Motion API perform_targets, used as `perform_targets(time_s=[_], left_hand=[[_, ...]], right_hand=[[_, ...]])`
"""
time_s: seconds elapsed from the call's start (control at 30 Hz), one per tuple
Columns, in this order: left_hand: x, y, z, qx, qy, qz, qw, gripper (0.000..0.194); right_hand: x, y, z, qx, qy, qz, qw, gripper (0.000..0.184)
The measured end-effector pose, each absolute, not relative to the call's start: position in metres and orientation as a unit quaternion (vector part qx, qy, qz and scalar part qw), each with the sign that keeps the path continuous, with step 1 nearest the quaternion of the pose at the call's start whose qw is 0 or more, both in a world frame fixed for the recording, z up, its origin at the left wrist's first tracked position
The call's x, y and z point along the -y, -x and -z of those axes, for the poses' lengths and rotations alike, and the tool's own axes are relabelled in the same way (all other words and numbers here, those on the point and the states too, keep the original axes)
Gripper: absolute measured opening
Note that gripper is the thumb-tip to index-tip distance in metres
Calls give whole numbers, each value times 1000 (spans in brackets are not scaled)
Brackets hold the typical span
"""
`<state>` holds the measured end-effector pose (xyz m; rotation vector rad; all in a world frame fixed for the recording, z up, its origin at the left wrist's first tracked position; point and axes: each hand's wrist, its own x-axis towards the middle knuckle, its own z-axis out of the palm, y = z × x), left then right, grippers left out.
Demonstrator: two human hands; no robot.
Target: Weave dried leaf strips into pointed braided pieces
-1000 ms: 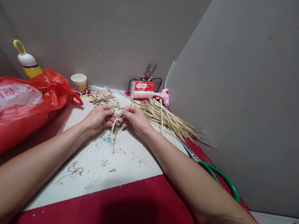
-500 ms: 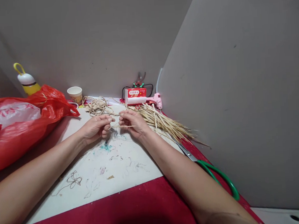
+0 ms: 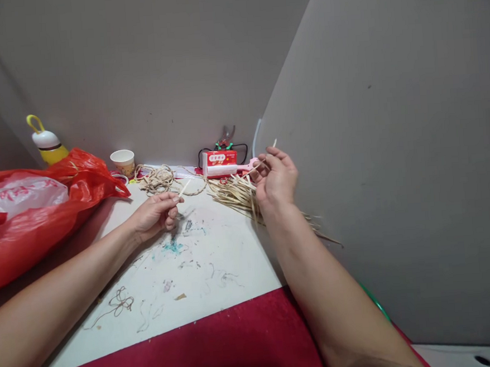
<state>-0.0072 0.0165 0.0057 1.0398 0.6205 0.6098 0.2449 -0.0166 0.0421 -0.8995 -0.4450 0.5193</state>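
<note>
**Left hand [image 3: 155, 215] and right hand [image 3: 279, 178] apart, each with a piece of straw**

The left hand pinches a pale strip [image 3: 184, 188] between thumb and forefinger, its tip poking out towards 1 o'clock. The right hand, fingers curled, grips a thin strip [image 3: 274, 142] whose end shows above the fingertips, just beside the straw bundle [image 3: 231, 195], which lies at 8 o'clock from that hand. How firm this grip is, I cannot tell.

Both strips should be almost weightless, dry and springy, likely to crack if folded sharply. A light pinch close to the working end seems best, since a hold far back would let the tip wag.

Half a second ago the hands nearly met over the white board [image 3: 229, 257], a strand across the gap. Now the right hand has swung out towards 2 o'clock, and its forearm hides most of the scissors, leaving a sliver of green handle [image 3: 374, 300].
</note>
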Motion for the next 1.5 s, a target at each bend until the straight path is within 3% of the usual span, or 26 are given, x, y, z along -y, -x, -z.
perform_targets(time_s=[0.3, 0.37, 0.47, 0.53, 0.6, 0.73, 1.0, 1.2, 1.33, 1.43, 1.5], left_hand=[[-26, 6, 1, -307, -464, -395, 731, 25], [-25, 5, 2, -302, -481, -410, 714, 32], [-18, 3, 2, -304, -544, -424, 657, 47], [-13, 3, 2, -306, -591, -428, 612, 57], [-9, 2, 3, -299, -624, -426, 582, 66], [-7, 1, 4, -288, -658, -426, 549, 75], [1, 1, 9, -250, -686, -393, 558, 77], [9, 4, 11, -212, -783, -337, 478, 79], [7, 9, 16, -188, -900, -246, 306, 70], [2, 10, 22, -196, -932, -219, 210, 62], [-1, 10, 25, -206, -934, -221, 190, 59]], right_hand=[[44, -239, -83, 353, 430, 100, 825, 10], [47, -231, -83, 384, 443, 39, 809, 19], [40, -202, -63, 431, 501, -198, 724, 35], [32, -175, -42, 431, 533, -370, 626, 31], [24, -152, -25, 403, 535, -471, 574, 19], [21, -133, -12, 362, 512, -538, 563, 11], [47, -137, -16, 336, 458, -591, 573, 17], [57, -142, -25, 372, 496, -473, 626, 24], [53, -207, -56, 463, 565, -244, 638, 20], [45, -262, -66, 520, 667, -66, 530, 22], [42, -287, -59, 538, 738, -42, 404, 24]])
